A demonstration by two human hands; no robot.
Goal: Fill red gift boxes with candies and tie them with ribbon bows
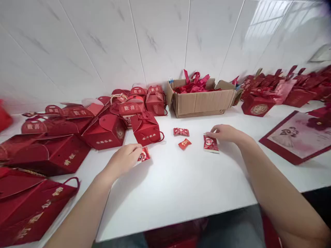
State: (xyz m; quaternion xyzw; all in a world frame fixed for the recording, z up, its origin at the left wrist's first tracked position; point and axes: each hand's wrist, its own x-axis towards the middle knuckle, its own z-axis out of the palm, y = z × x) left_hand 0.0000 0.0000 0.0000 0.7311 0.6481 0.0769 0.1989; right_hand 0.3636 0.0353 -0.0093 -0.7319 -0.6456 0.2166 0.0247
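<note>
Right packet (211,144), red with pale printing, on the white table (181,193), its top edge under the right hand (224,133); fingers drawn in close, though whether they pinch it or only rest on it I cannot tell. Left packet (145,154), also red and glossy, pokes out past the fingertips of the left hand (126,156), fingers narrow and apparently pinched on its near end. Both should be light, the wrappers thin and a little slippery, contents perhaps firm but crushable; crimped ends look the best hold, with a gentle pinch. Between the hands, apart from both: a patterned red packet (181,131) and, just nearer, a small orange-red packet (184,144). Beyond the left hand, a small red box (147,129) with a cord handle; behind, a cardboard carton (204,103) of red ribbon-like stuff. Hidden: the left packet's gripped end, both thumbs in part, the carton's depths. Small lettering blurred; red boxes cut off at left edge.
</note>
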